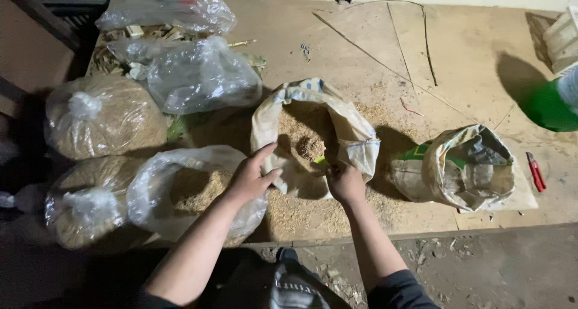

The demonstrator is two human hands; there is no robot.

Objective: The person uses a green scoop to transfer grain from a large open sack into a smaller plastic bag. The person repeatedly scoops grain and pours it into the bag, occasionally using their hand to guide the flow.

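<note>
On table (361, 50), 2 tied grain bags (102, 113) left, rolled sack (463, 167) right; left hand (250, 176) fingers spread on open sack (355, 143) rim, right hand (346, 182) fingers curled, pinching rim.

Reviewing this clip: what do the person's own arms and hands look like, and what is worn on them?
Both hands are bare: no gloves, rings, watch or bands show on the left hand or the right hand. The forearms are uncovered too. A dark sleeve starts near the right elbow; the left one sits at the picture's bottom edge, mostly in shadow. No markings are visible.
</note>
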